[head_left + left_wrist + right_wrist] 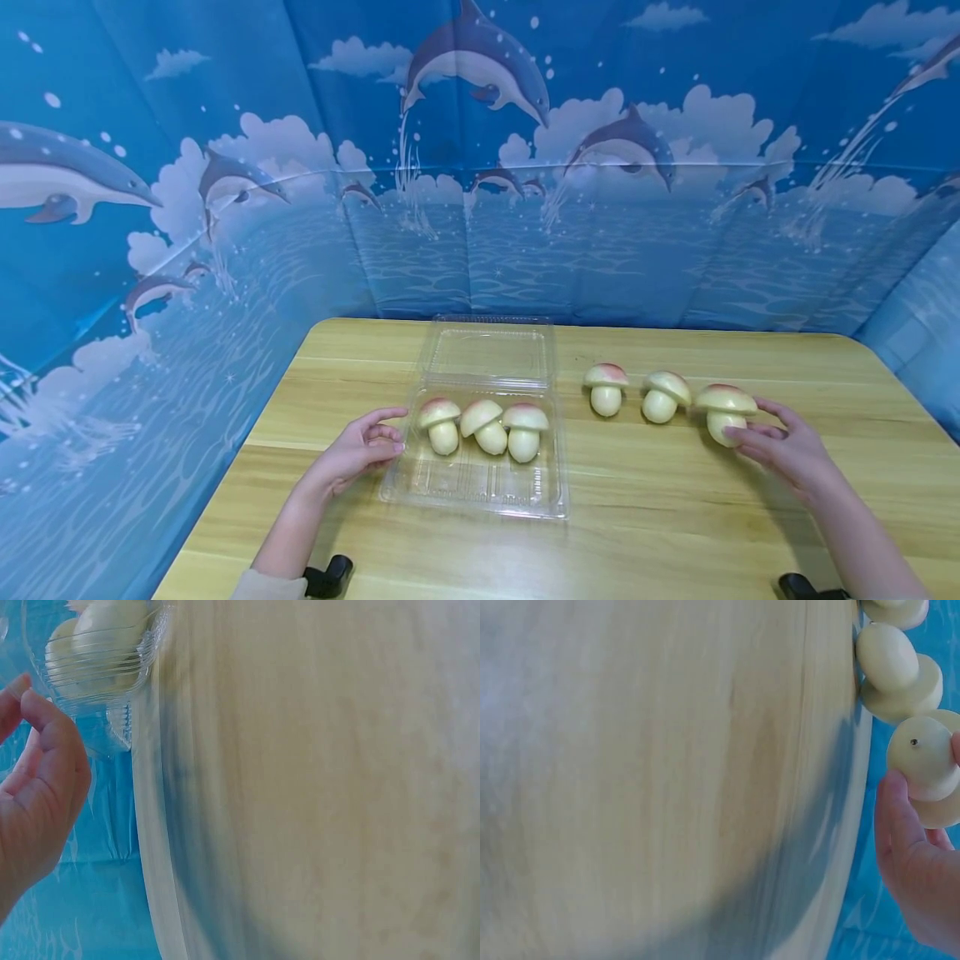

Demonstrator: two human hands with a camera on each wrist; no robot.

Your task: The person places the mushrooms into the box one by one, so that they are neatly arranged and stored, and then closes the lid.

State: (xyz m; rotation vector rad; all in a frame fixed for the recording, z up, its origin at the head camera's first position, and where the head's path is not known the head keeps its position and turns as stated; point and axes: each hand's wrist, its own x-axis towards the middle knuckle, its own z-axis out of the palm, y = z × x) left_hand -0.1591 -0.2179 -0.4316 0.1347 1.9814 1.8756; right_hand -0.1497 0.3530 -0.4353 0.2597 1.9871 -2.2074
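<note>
A clear plastic clamshell box point(480, 492) lies with its lid folded back, holding three toy mushrooms point(490, 427) in a row. Beside its left edge is my left hand point(367, 450), fingers loosely bent, the tips at or touching the rim. The left wrist view shows this hand point(45, 780) close to the box's ridged wall point(105, 667). My right hand point(780, 442) pinches the stem of a pale mushroom with a pinkish cap point(726, 400). In the right wrist view, the underside of the held mushroom point(922, 757) faces the camera; whether it is off the table is unclear.
Two more mushrooms stand between the box and my right hand, one point(606, 390) nearer the box and one point(663, 397) nearer the hand. All rest on a wooden table point(637, 517). Behind it hangs a blue dolphin-print cloth point(525, 250).
</note>
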